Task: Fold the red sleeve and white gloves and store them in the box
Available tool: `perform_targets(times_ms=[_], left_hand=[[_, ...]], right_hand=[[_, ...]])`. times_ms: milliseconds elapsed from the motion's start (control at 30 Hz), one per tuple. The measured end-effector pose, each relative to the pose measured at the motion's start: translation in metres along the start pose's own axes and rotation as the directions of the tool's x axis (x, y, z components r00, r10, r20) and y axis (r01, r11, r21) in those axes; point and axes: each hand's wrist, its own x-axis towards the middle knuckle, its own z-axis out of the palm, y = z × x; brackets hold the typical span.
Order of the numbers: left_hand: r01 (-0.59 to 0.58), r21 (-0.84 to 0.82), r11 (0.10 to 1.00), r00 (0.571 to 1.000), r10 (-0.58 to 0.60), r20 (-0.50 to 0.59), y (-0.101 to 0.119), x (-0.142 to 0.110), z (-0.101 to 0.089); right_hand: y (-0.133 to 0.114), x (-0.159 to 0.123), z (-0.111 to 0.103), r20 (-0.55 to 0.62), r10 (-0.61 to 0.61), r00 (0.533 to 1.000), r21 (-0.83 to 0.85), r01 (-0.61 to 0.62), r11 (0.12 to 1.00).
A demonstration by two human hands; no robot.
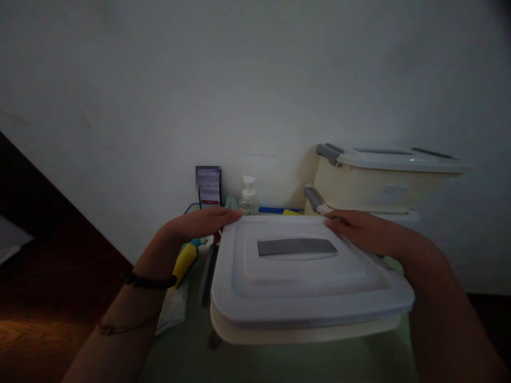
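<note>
A storage box with a white lid (295, 292) and a cream body (303, 335) is in front of me, its lid on top. Set into the lid is a grey handle strip (297, 246). My left hand (202, 222) grips the far left corner, thumb along the lid's edge and the other fingers mostly hidden. On the far right side, my right hand (361, 229) holds the box with its fingers partly out of sight. A grey side latch (208, 276) hangs at the left. Whether the box touches the table is unclear.
Two cream boxes (359, 183) with grey latches stand stacked at the back right. Behind my box are a phone (209, 194) and a pump bottle (249, 201). A yellow item (186, 261) and white cloth (174, 308) lie left on the green tabletop (183, 356), against a wall (255, 80).
</note>
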Motion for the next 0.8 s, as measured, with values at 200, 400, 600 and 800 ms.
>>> perform_targets(times_ms=[200, 400, 600, 800], left_hand=[[-0.028, -0.174, 0.984, 0.974, -0.012, -0.228, -0.006, 0.016, 0.016], [-0.025, -0.026, 0.999, 0.965, 0.017, -0.262, -0.001, 0.017, 0.016], [0.002, 0.114, 0.994, 0.940, 0.037, -0.340, 0.000, 0.018, 0.008], [-0.191, -0.099, 0.976, 0.863, 0.119, -0.492, 0.004, 0.015, 0.006]], right_hand=[[0.009, 0.000, 0.003, -0.075, 0.074, 0.994, -0.014, -0.075, 0.997], [0.001, -0.006, -0.003, -0.061, 0.174, 0.983, 0.094, -0.168, 0.981], [-0.004, -0.008, -0.011, -0.269, 0.078, 0.960, 0.076, -0.059, 0.995], [-0.016, -0.015, -0.019, -0.435, 0.199, 0.878, 0.533, 0.073, 0.843]])
